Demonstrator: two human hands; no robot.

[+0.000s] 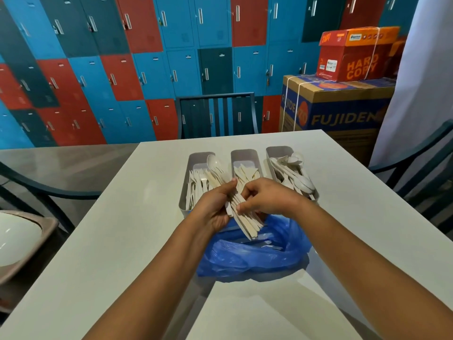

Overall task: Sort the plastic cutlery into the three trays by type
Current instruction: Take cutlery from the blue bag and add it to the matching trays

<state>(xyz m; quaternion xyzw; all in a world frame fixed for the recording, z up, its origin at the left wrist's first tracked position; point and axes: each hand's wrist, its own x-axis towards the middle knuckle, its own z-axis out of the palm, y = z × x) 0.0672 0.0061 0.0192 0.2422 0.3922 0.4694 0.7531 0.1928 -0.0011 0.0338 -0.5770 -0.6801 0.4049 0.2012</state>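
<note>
three trays [279, 153], two hands [259, 200], one blue bag [245, 256]

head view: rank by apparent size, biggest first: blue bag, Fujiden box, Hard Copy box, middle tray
1. Fujiden box, partly cut off by the curtain.
2. blue bag, close to the camera, so its rank against the boxes is unsure.
3. Hard Copy box.
4. middle tray, smallest; the hands hide its near end.

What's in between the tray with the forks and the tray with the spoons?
A third tray sits between the fork tray and the spoon tray, and it holds knives. The head view shows it.
</note>
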